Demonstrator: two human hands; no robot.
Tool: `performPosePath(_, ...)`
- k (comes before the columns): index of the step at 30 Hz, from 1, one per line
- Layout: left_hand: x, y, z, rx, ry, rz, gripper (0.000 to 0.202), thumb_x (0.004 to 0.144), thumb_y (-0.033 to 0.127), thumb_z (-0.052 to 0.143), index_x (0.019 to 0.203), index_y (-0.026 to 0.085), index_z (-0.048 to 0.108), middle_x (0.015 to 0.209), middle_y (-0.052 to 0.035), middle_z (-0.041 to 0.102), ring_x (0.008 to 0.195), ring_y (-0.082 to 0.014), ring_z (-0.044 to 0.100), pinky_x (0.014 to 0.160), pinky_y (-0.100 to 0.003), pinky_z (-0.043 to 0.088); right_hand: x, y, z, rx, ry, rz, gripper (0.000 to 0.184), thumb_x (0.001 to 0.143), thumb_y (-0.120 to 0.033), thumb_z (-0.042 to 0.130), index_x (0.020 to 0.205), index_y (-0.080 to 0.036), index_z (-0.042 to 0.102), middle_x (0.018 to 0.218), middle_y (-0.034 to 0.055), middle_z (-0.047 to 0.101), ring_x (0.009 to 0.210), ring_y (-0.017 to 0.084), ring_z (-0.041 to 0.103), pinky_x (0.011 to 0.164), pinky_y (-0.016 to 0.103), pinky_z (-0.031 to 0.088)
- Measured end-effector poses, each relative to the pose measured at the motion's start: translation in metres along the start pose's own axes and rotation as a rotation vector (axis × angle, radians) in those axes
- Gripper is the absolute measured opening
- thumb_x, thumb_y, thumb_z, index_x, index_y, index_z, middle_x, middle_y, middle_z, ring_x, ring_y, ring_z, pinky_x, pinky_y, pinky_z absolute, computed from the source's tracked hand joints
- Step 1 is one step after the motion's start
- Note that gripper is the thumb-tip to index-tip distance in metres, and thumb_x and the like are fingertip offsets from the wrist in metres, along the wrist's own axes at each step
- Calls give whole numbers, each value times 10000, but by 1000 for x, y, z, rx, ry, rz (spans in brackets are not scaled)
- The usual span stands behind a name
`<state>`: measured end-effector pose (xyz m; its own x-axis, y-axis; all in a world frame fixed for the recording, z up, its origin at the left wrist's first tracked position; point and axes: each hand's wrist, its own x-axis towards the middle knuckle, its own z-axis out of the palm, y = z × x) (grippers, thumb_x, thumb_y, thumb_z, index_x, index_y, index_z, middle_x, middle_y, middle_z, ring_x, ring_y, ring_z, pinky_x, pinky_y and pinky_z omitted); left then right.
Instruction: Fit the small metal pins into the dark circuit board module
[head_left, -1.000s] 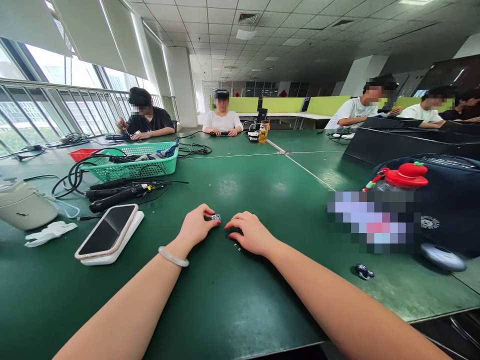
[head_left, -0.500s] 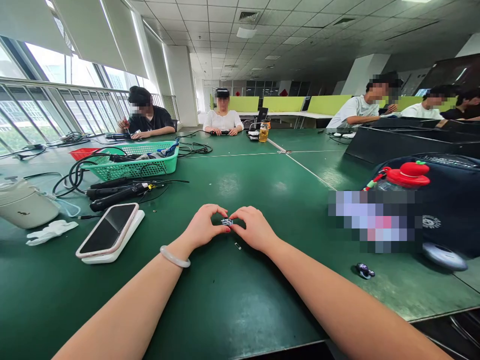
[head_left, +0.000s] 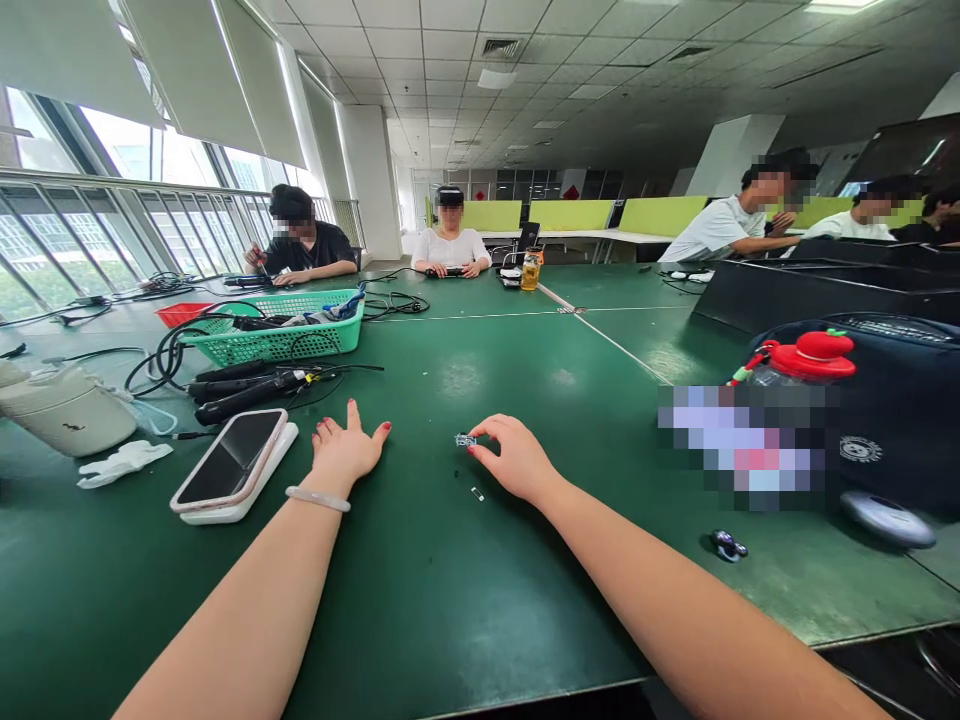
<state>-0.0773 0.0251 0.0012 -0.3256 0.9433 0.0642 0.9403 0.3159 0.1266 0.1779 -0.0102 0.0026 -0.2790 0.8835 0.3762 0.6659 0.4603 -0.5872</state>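
Observation:
Between the thumb and fingertips of my right hand [head_left: 516,455] is a small silvery-blue part [head_left: 465,440], too small to name for certain. It is held just above or on the green table [head_left: 420,560]; I cannot tell which. My left hand [head_left: 346,447] is open and apart from it, fingers spread, palm down, with a pale bangle [head_left: 319,498] on the wrist. Just below the held part lies a tiny white-edged rectangular piece [head_left: 478,493] on the table. A tiny dark speck [head_left: 456,474] is beside it.
Left of my left hand lie a phone [head_left: 234,458] on a white box, black cylindrical tools [head_left: 251,397] and a green basket [head_left: 281,343] with cables. To the right are a red-lidded bottle [head_left: 814,355], a mouse [head_left: 887,518] and a small dark shiny object [head_left: 727,545]. Several people sit around the table.
My left hand has let go of the small part and moved left, its fingers spreading. My right hand keeps hold of the part in nearly the same place.

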Motion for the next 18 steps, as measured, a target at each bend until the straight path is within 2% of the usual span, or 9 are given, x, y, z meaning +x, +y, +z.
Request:
performPosePath(3,-21,21,-2,27,5,191,858,817,650,267,1461,98,139,1332,-290,445,1260,-425,378,984,-514,287,1,2,-1,18,17,1,101,814,-268,587,878,-215,644,951,36,627,927,177,550,815,329,441)
performPosePath(6,-34,34,-8,3,36,332,839,815,662,265,1467,152,128,1294,-224,517,1288,-396,350,1010,-507,263,2,5,-2,43,38,8,106,807,-271,589,873,-209,645,933,36,626,887,171,558,785,315,446)
performPosePath(8,-29,29,-11,-11,87,286,834,817,663,251,1468,157,122,1360,-216,454,1309,-390,321,1029,-507,247,3,6,-1,48,41,27,108,802,-274,592,865,-207,649,918,36,626,834,165,560,747,308,448)
performPosePath(10,-16,16,-11,2,121,161,858,810,665,258,1464,122,141,1437,-245,328,1335,-405,268,1037,-506,242,3,7,-1,48,24,44,106,800,-277,592,856,-209,652,905,32,624,786,155,554,711,297,445)
performPosePath(13,7,-5,-5,19,8,12,875,815,642,268,1448,45,172,1441,-301,273,1348,-433,218,1036,-519,240,2,6,1,51,-8,50,101,803,-279,592,851,-214,653,900,21,618,760,140,543,693,282,441)
performPosePath(15,11,-8,0,21,-15,38,871,824,634,267,1448,35,160,1424,-320,292,1343,-433,233,1034,-527,238,2,6,1,50,-16,50,100,803,-279,593,852,-216,653,901,18,615,757,137,540,696,280,438)
performPosePath(18,-4,7,2,-4,-29,223,833,830,594,343,1460,86,146,1428,-293,312,1340,-423,254,1037,-526,235,2,5,1,47,-18,54,96,801,-275,596,853,-219,653,897,13,611,749,134,537,696,279,436)
